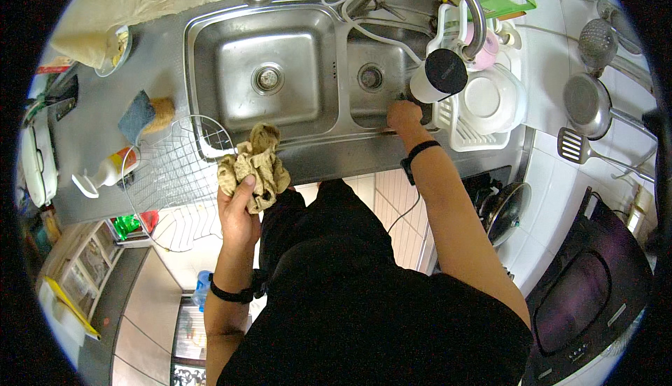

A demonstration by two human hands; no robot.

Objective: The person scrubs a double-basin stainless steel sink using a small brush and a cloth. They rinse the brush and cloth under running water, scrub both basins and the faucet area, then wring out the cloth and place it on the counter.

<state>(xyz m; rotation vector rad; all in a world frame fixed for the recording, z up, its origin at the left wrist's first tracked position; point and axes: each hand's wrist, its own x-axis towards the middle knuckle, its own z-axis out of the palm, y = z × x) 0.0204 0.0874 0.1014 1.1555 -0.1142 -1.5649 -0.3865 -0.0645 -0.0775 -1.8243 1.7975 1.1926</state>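
Note:
My left hand (240, 210) holds a crumpled tan cloth (257, 168) over the front edge of the steel counter. My right hand (405, 115) is at the right front of the small basin (367, 105), its fingers curled; a dark thing shows just beyond them, and whether it is gripped is hidden. Just above this hand stands a white cylinder with a black top (438, 76). The large basin (268, 113) of the steel double sink lies left of the small one. Near the cloth, a wire rack (178, 176) sticks out over the counter's front edge.
A curved faucet (472, 5) arches over the right side. White dish rack (478, 142) with plates stands right of the small basin. On the left counter are a blue-grey and tan sponge or cloth (139, 115), a pump bottle (113, 168) and a bowl (123, 52). Pans and utensils hang at the right.

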